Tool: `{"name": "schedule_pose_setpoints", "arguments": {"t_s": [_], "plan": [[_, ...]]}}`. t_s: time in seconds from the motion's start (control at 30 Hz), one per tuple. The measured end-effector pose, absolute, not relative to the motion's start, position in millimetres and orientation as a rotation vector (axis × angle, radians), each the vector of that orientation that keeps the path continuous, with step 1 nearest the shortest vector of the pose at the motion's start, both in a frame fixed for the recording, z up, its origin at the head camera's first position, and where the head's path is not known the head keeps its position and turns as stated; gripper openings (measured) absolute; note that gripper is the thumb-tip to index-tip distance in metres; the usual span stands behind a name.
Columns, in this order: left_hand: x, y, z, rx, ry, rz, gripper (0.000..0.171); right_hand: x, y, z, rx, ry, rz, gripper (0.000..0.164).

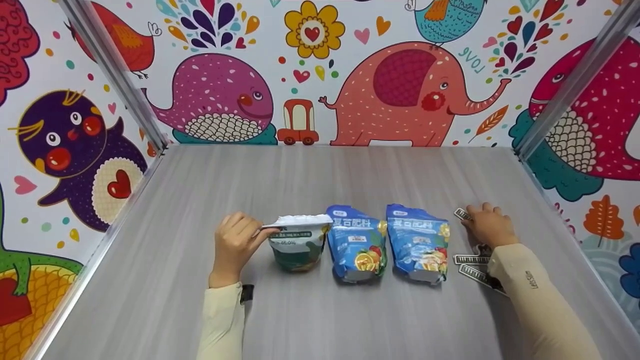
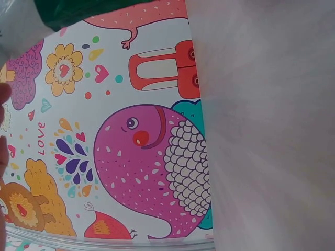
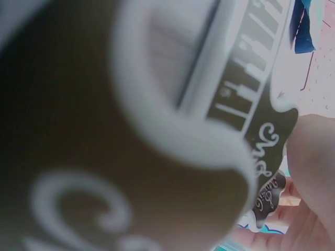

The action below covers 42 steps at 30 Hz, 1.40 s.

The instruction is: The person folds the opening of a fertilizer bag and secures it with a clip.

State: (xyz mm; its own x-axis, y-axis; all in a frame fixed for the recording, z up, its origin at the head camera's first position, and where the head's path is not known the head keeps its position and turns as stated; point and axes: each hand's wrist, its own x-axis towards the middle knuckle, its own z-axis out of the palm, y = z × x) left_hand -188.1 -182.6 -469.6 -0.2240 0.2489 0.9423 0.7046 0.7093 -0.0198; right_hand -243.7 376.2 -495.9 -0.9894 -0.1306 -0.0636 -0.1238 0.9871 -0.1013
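My left hand (image 1: pixel 239 245) pinches the upper left corner of a green and white pouch (image 1: pixel 296 247), whose pale top edge is folded over. Part of that pouch (image 2: pixel 89 11) crosses the top of the left wrist view. Two blue fertilizer pouches (image 1: pixel 356 247) (image 1: pixel 420 250) stand to its right. Over at the right, my right hand (image 1: pixel 492 226) grips a clip (image 1: pixel 462 214) with a piano-key pattern, mostly hidden under the fingers. The right wrist view shows the fingers against a dark clip handle (image 3: pixel 269 198) with white lettering.
Two more piano-key clips (image 1: pixel 471 259) (image 1: pixel 479 276) lie by my right wrist, partly covered by the sleeve. The grey table (image 1: pixel 300 175) is bounded by printed walls with metal strips (image 1: pixel 575 90) at the corners.
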Motion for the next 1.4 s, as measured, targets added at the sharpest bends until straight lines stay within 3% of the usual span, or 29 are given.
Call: {"name": "schedule_pose_setpoints", "arguments": {"t_s": [0.37, 0.67, 1.03, 1.4], "plan": [[-186.7, -183.6, -471.9, -0.754, -1.783, -0.522, 0.041, -243.1, 373.7, -496.9, -0.258, 3.064, -0.14, 0.022], [-187.0, -184.2, -471.2, -0.743, -1.789, -0.497, 0.042, -241.9, 369.5, -495.0, -0.311, 3.117, -0.085, 0.008], [-187.9, -183.2, -471.3, -0.743, -1.789, -0.491, 0.042, -239.6, 369.7, -497.8, -0.319, 3.198, -0.069, 0.01], [-188.3, -183.5, -470.1, -0.746, -1.799, -0.507, 0.041, -239.5, 363.8, -491.4, -0.251, 3.205, -0.082, 0.021]]}}
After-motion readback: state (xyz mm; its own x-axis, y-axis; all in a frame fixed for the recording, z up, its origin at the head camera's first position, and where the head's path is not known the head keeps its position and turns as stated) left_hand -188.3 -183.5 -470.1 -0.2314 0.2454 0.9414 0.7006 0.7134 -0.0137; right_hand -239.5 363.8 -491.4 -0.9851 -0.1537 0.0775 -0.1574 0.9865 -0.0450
